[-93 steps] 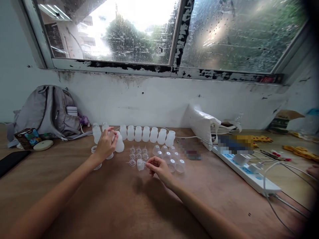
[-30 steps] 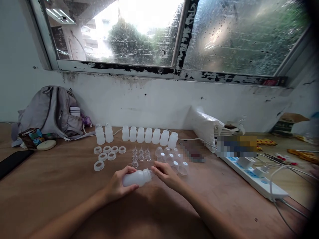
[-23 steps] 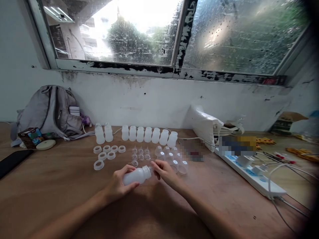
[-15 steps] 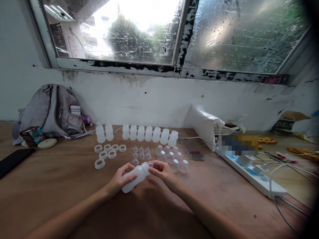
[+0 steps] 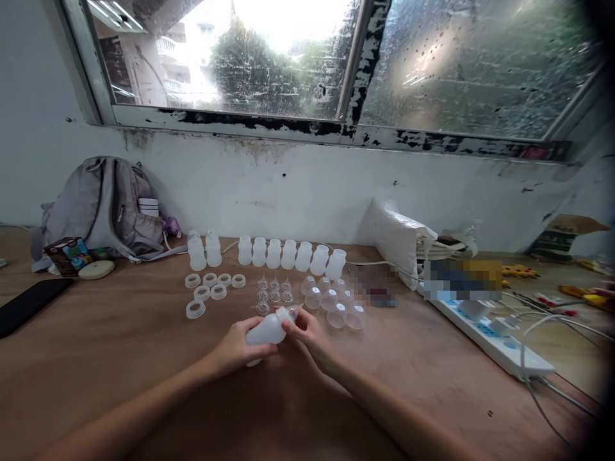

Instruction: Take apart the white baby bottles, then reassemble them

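My left hand (image 5: 240,346) is wrapped around a frosted white baby bottle (image 5: 267,330), tilted with its top towards the upper right. At that top sit a screw ring (image 5: 282,314) and a clear nipple (image 5: 292,311). The thumb and fingers of my right hand (image 5: 307,333) are closed around the ring and nipple end; the fingertips partly hide it. Beyond my hands lie several loose white rings (image 5: 195,310), several clear nipples (image 5: 274,295) and several clear dome caps (image 5: 337,315). Behind them stands a row of open bottles (image 5: 289,255), with two capped bottles (image 5: 196,251) to the left.
At the left are a grey backpack (image 5: 103,205), a small box (image 5: 67,256), a round tape roll (image 5: 96,269) and a black phone (image 5: 33,304). To the right, a white bag (image 5: 394,240) stands near a power strip (image 5: 500,342) with plugs and trailing cables.
The bottle has turned slightly in my hands, and my left-hand fingers have shifted up along its body. My right hand stays at the ring end. The camera view has moved a little.
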The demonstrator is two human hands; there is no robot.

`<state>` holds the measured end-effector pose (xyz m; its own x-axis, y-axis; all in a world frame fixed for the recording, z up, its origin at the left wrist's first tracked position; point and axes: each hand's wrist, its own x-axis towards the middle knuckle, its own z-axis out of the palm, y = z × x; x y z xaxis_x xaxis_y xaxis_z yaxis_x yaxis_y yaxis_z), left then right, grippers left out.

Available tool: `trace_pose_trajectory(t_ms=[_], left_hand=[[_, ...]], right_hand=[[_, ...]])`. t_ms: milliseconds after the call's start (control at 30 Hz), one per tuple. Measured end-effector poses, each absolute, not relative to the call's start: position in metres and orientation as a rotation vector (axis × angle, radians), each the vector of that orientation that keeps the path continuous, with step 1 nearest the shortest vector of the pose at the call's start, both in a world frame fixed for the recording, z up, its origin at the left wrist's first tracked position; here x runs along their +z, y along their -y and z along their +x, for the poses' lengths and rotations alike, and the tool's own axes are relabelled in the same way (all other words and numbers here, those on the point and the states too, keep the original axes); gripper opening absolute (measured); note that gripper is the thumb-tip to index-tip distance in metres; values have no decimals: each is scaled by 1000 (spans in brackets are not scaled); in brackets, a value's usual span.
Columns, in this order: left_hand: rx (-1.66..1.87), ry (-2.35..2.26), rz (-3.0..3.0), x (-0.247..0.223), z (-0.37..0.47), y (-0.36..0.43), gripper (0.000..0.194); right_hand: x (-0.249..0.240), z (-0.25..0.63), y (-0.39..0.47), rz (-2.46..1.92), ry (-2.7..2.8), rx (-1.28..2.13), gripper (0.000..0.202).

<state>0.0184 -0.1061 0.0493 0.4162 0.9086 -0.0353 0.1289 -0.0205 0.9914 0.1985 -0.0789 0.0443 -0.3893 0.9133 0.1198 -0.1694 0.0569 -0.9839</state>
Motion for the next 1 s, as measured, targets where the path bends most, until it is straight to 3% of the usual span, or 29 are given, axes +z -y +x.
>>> trace_pose_trajectory(t_ms=[133, 333, 533, 767, 900, 1000], left_hand=[[460, -715, 1065, 52, 22, 114, 51], [788, -980, 1554, 57, 36, 116, 39], [609, -664, 850, 66, 46, 119, 52], [927, -1004, 1564, 73, 47, 112, 37], [635, -750, 1105, 75, 43, 107, 42], [607, -651, 986, 74, 42, 104, 37]], right_hand=[[54, 197, 87, -670, 1418, 1647, 39], [54, 188, 90, -853, 1171, 1515, 25], [72, 188, 91, -748, 1134, 1740, 39], [77, 187, 85, -732, 1216, 1438, 22], [80, 187, 81, -721, 1159, 1573, 24], [79, 187, 78, -731, 1120, 1624, 26]])
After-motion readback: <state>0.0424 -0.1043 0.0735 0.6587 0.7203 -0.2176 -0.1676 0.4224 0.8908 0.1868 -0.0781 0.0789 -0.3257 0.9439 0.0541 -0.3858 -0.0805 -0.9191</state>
